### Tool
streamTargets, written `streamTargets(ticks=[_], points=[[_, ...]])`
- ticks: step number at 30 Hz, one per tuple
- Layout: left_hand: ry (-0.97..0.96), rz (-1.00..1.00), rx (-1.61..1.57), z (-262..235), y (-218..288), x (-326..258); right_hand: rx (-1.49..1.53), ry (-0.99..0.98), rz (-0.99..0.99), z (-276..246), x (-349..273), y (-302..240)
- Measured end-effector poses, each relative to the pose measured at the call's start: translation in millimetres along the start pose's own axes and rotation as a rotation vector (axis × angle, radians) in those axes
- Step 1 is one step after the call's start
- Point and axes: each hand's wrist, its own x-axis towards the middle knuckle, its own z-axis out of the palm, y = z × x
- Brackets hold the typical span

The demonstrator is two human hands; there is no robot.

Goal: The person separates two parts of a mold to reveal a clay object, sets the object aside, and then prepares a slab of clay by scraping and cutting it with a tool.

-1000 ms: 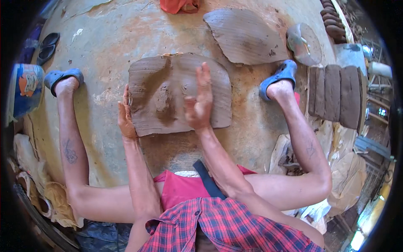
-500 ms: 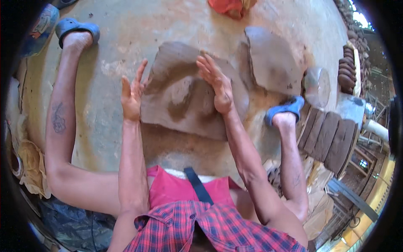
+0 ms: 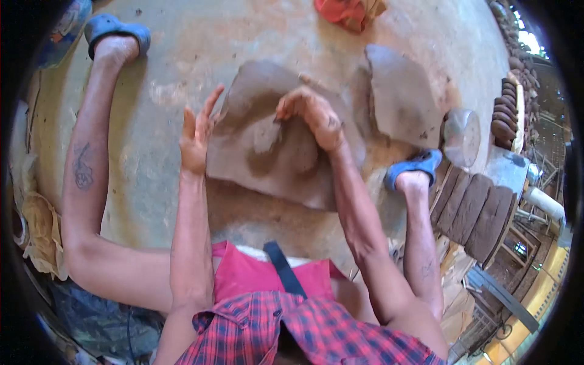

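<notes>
We shape clay slab (image 3: 274, 152) on floor (image 3: 152, 158), centre frame. Right hand (image 3: 310, 115) at 1 o'clock, fingers curled, pressing top edge, gripping nothing. Left hand (image 3: 196, 137) open at 9 o'clock edge. Next, likely: even pressing, steadying.

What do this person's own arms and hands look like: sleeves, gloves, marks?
Both forearms are bare, with no gloves, rings or watch visible. The left hand and right hand look dusted with clay. Sleeves of a red and blue plaid shirt end above the elbows. I see no marks on the arms.
</notes>
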Motion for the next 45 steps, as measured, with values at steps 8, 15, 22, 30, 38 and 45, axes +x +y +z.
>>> streamTargets(ticks=[8, 15, 22, 30, 38, 45], points=[[-0.021, 0.090, 0.075, 6.7, -6.0, 14.1, -0.014, 0.074, -0.020, -14.1, -6.0, -21.3], [0.027, 0.105, -0.250, 15.6, -16.2, -2.6, -0.030, 0.222, -0.101, -7.6, -32.5, -14.4], [0.247, 0.095, -0.050, 16.5, -40.9, -31.7, -0.084, 0.435, -0.281, 18.7, -63.3, -13.4], [0.286, 0.181, -0.066, 21.3, -46.4, -37.4, -0.427, 0.847, -0.592, 53.1, -63.9, -15.5], [0.386, 0.153, -0.014, 36.4, -50.1, -60.3, -1.583, 0.984, -0.282, 58.2, -75.0, 13.5], [0.294, 0.161, -0.175, 37.8, -52.0, -37.4, -1.704, 0.853, -0.320, 52.0, -63.5, 10.0]])
